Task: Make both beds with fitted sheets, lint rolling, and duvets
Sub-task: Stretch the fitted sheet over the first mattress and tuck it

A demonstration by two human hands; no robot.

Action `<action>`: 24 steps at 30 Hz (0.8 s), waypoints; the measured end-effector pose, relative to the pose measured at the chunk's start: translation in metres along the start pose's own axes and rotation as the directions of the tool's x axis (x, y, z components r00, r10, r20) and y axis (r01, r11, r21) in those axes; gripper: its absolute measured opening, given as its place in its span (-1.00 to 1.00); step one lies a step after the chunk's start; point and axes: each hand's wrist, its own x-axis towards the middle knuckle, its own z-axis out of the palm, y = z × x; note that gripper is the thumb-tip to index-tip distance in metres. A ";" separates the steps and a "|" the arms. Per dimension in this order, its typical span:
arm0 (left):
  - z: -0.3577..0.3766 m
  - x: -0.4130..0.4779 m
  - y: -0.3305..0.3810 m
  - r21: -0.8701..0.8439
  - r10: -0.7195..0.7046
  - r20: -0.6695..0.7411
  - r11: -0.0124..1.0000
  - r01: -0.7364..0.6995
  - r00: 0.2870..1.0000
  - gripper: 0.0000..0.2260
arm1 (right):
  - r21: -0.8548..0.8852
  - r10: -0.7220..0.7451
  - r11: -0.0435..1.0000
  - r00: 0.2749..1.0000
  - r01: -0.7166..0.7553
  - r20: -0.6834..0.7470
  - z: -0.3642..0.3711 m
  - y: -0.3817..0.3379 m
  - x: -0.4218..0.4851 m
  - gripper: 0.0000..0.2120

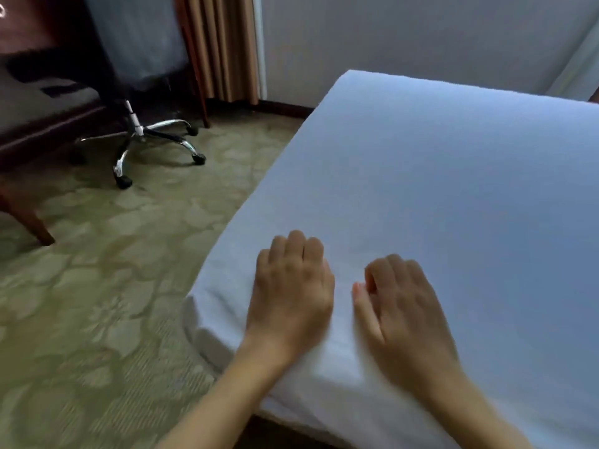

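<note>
Patterned carpet (97, 286) spreads left of the fingers (296, 244). Under them the fitted sheet (453, 189) lies smooth over the bed (227, 345), its tucked corner (197, 322) just left. On it the left hand (291, 286) and right hand (402, 296) rest flat, fingers relaxed, holding nothing. A hard sideways sweep could pull that corner loose.

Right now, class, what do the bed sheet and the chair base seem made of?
Sheet: matte white fabric, probably cotton; it wrinkles softly at the corner. Chair base: shiny metal, probably chrome-plated; bright mirror-like glints on its legs.
</note>
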 end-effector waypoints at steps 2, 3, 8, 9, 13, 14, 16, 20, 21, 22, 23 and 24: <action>-0.014 0.006 0.002 -0.072 -0.060 0.110 0.995 0.068 0.992 -0.90 | 0.051 0.041 0.998 0.999 -0.042 0.024 -0.009 -0.004 0.002 -0.85; -0.018 0.009 0.003 -0.089 -0.091 0.174 0.990 0.108 0.981 -0.90 | 0.068 0.062 0.996 0.997 -0.065 0.049 -0.013 -0.006 0.004 -0.85; -0.081 0.036 0.004 -0.124 -0.150 0.643 0.947 0.296 0.751 -0.85 | -0.045 0.216 0.975 0.892 -0.216 0.398 -0.039 -0.025 0.025 -0.83; -0.108 0.043 0.002 -0.167 -0.151 0.738 0.904 0.394 0.658 -0.82 | -0.098 0.274 0.960 0.799 -0.263 0.535 -0.052 -0.034 0.033 -0.77; -0.243 0.064 -0.023 -0.165 -0.323 0.757 0.747 0.644 0.568 -0.81 | -0.116 0.330 0.879 0.415 -0.462 0.848 -0.139 -0.107 0.078 -0.64; -0.278 0.071 -0.031 -0.154 -0.361 0.749 0.721 0.676 0.555 -0.82 | -0.082 0.332 0.859 0.429 -0.505 0.840 -0.163 -0.132 0.092 -0.65; -0.337 0.081 -0.046 -0.139 -0.393 0.770 0.666 0.733 0.502 -0.83 | -0.043 0.361 0.820 0.455 -0.571 0.814 -0.209 -0.177 0.119 -0.67; -0.416 0.101 -0.066 -0.119 -0.394 0.814 0.606 0.786 0.427 -0.85 | -0.014 0.348 0.782 0.419 -0.623 0.839 -0.266 -0.229 0.148 -0.71; -0.426 0.107 -0.070 -0.119 -0.402 0.814 0.592 0.797 0.419 -0.85 | -0.013 0.349 0.776 0.413 -0.630 0.841 -0.272 -0.236 0.152 -0.73; -0.433 0.111 -0.073 -0.116 -0.410 0.814 0.579 0.807 0.411 -0.85 | -0.014 0.355 0.768 0.408 -0.641 0.841 -0.275 -0.240 0.154 -0.75; -0.438 0.115 -0.076 -0.117 -0.417 0.813 0.567 0.816 0.406 -0.84 | -0.014 0.366 0.753 0.402 -0.658 0.839 -0.276 -0.243 0.154 -0.78; -0.440 0.118 -0.079 -0.120 -0.423 0.810 0.556 0.822 0.405 -0.83 | -0.009 0.383 0.733 0.402 -0.680 0.832 -0.275 -0.244 0.153 -0.79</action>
